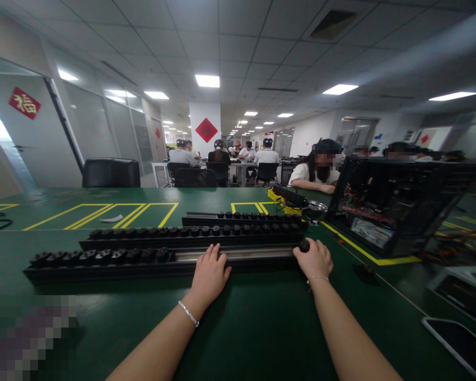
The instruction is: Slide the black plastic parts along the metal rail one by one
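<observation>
A long black rail (262, 263) with a silvery channel lies across the table before me. Along its left half sits a row of small black knob-like modules (103, 257). My left hand (210, 272) lies over the middle of this rail, fingers across its top and gripping it, on the bare stretch of channel. At the right end, my right hand (314, 259) is closed around a small dark round module (303, 246), partly hidden by the fingers. Just behind is a second rail (143, 241) filled with similar modules, and a shorter third rail (206, 219) stands farther back.
To the right stands an open black computer case (396, 206) with cables beside it. A phone-like device (460, 344) lies at the lower right. Yellow trays (291, 209) hold a dark strip behind the rails. A person (317, 169) sits across the green table (254, 328).
</observation>
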### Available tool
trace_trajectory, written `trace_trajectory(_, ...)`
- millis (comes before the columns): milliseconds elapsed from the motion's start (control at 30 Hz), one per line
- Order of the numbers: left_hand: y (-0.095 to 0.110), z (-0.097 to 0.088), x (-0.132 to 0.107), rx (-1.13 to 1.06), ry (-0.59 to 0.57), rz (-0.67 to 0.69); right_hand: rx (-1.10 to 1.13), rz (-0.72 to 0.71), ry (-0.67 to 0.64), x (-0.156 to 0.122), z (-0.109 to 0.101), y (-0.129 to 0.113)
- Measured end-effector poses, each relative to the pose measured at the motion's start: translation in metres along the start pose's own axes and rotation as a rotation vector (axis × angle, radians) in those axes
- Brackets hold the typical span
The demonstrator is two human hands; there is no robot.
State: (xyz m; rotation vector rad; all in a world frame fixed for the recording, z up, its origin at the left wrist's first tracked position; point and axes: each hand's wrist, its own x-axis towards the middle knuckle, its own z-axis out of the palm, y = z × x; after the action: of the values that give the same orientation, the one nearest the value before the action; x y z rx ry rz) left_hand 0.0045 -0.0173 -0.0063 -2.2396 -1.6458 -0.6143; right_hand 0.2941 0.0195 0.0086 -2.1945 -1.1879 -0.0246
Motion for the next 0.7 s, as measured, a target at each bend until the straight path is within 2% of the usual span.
trace_trajectory(167, 0.001, -0.001, 0.000, 0.008, -0.012, -0.004, 0.026, 0.046, 0.029, 0.001, 0.003, 0.004)
trace_trajectory(700, 0.000, 0.000, 0.000, -0.009, -0.001, -0.006, 0.051, 0.083, -0.069, 0.010, -0.002, 0.011)
